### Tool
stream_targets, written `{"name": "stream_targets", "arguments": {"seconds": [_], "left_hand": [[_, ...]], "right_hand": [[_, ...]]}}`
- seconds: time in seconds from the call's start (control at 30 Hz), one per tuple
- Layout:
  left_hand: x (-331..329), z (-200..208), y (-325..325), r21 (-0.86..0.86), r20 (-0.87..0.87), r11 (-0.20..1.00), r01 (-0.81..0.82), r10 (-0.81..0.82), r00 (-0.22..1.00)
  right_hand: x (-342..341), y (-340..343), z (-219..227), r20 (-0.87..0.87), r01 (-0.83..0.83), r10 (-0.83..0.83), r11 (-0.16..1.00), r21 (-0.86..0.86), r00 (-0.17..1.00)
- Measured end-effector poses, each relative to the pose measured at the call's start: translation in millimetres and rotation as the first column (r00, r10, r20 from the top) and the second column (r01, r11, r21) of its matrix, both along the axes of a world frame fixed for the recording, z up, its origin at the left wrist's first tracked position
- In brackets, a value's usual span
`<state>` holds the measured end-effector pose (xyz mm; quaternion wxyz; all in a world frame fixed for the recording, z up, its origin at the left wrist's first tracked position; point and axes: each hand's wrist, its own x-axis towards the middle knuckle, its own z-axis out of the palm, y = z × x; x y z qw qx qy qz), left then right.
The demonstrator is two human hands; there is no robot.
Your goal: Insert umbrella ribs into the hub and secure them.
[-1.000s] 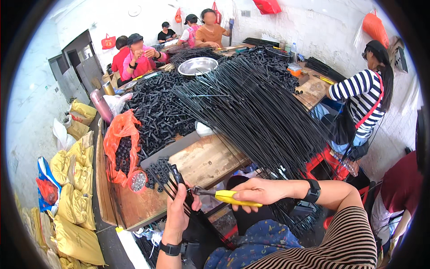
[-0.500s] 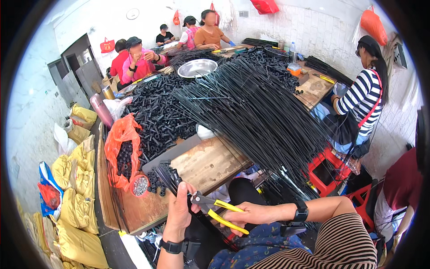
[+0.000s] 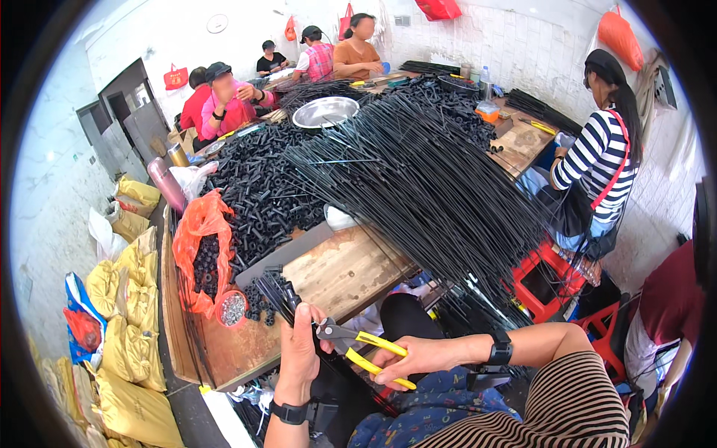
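One pair of yellow-handled pliers (image 3: pixel 358 347) in right hand (image 3: pixel 409 357); left hand (image 3: pixel 299 351) grips one rod bundle (image 3: pixel 278 293).

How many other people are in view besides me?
7: two in red and pink at far left, three at the back, one in stripes at right, one in maroon at right edge; others may be hidden.

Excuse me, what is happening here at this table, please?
A person sits at a worn wooden table. The left hand grips a bundle of thin black rods, and the right hand holds yellow-handled pliers with their tip at that bundle. A big fan of long black wires and a heap of small black tubes cover the table. Other people work around it.
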<state>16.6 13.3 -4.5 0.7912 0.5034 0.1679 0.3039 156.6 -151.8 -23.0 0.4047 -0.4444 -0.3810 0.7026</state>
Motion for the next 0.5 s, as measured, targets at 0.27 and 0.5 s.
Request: {"name": "stream_targets", "arguments": {"seconds": [0.27, 0.5], "left_hand": [[-1, 5, -1, 0.001, 0.002, 1.000, 0.003, -0.003, 1.000], [1, 2, -2, -0.011, 0.006, 1.000, -0.005, 0.005, 1.000]], "right_hand": [[3, 1, 8, 0.013, -0.018, 0.018, 1.000, -0.008, 1.000], [4, -2, 10, -0.036, -0.031, 0.030, 0.999, -0.042, 0.999]]}}
